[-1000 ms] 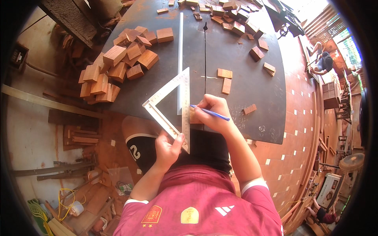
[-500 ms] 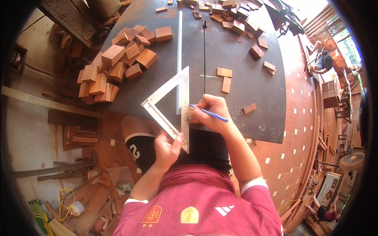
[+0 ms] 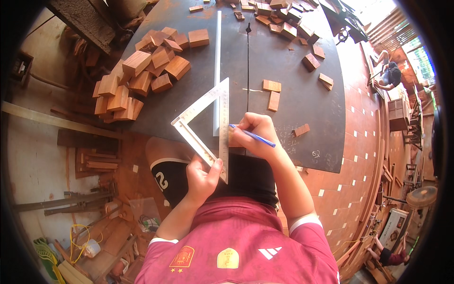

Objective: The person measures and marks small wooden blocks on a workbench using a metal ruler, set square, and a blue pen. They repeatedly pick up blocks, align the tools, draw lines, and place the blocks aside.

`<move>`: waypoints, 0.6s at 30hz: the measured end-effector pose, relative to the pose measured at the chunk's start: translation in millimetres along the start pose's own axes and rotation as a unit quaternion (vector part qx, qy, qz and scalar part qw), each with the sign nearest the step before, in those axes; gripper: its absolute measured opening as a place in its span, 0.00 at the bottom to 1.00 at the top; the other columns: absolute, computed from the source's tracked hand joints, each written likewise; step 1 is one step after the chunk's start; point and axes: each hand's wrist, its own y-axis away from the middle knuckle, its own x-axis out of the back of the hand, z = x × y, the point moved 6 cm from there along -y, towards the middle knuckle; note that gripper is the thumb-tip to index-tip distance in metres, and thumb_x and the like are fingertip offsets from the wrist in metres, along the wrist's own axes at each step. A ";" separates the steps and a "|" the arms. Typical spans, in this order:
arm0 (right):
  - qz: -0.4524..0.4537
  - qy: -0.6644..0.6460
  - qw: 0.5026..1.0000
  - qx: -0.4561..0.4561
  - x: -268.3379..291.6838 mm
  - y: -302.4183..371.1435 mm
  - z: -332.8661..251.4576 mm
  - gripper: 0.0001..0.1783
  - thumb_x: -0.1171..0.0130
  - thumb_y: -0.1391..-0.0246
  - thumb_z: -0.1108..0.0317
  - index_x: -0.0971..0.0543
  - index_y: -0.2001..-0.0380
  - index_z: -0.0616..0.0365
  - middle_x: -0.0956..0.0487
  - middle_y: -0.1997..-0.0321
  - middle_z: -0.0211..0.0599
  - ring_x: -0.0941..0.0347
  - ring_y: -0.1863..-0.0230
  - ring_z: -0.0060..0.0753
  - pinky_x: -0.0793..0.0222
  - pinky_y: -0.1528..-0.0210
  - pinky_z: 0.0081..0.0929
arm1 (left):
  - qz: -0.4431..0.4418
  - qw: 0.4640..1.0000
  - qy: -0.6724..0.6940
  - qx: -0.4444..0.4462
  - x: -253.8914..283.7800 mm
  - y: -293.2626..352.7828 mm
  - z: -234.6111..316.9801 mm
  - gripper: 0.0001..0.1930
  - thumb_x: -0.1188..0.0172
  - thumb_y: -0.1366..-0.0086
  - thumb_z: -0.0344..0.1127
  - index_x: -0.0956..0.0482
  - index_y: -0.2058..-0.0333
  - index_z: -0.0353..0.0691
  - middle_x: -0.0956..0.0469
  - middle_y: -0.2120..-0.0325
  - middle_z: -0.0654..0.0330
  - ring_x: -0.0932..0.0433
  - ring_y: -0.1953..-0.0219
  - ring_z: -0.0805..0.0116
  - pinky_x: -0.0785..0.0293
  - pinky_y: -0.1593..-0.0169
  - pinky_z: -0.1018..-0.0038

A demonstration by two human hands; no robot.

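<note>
My left hand (image 3: 203, 179) is closed on the lower corner of a metal triangular set square (image 3: 198, 142), thumb on top. The square's graduated edge runs up and down in front of me, at the near edge of the dark table (image 3: 302, 104). Between the fingers of my right hand (image 3: 255, 135) is a blue pen (image 3: 263, 140), its tip at that graduated edge. Brown wood shows a little below my right fingers, mostly hidden by them and the square. A long pale strip (image 3: 218, 57) lies on the table, its near end beside the square.
Wooden blocks (image 3: 137, 64) are piled at the table's left; more small blocks (image 3: 288, 31) lie scattered at the far right. Two blocks (image 3: 272, 93) lie beyond my right hand, and another piece (image 3: 301, 130) to its right. People (image 3: 390, 73) are off to the right.
The view has shifted very slightly. Both hands keep their grips, and the set square and pen stay in nearly the same place relative to each other.
</note>
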 end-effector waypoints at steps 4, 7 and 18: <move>-0.002 -0.002 1.000 -0.005 0.7 0.2 -0.3 0.10 0.34 0.50 0.73 0.24 0.78 0.66 0.22 0.78 0.28 0.31 0.73 0.12 0.33 0.72 0.20 | -0.003 1.000 0.006 0.003 -0.4 0.3 0.2 0.10 0.38 0.32 0.25 0.24 0.54 0.29 0.18 0.67 0.60 0.21 0.66 0.78 0.23 0.59 0.77; 0.004 0.021 1.000 0.016 1.4 -0.8 1.5 0.13 0.32 0.50 0.71 0.24 0.79 0.66 0.19 0.79 0.36 0.27 0.74 0.15 0.30 0.73 0.22 | -0.004 1.000 0.009 0.000 -0.3 0.3 0.4 0.10 0.38 0.32 0.25 0.24 0.54 0.29 0.18 0.68 0.60 0.21 0.66 0.77 0.23 0.59 0.77; -0.056 0.124 0.981 0.136 -19.4 41.5 -12.9 0.10 0.35 0.60 0.74 0.27 0.85 0.63 0.28 0.86 0.43 0.29 0.84 0.38 0.32 0.78 0.31 | 0.006 0.999 -0.004 -0.034 -3.8 -1.3 4.4 0.09 0.36 0.31 0.30 0.28 0.60 0.35 0.21 0.77 0.63 0.27 0.82 0.83 0.35 0.80 0.83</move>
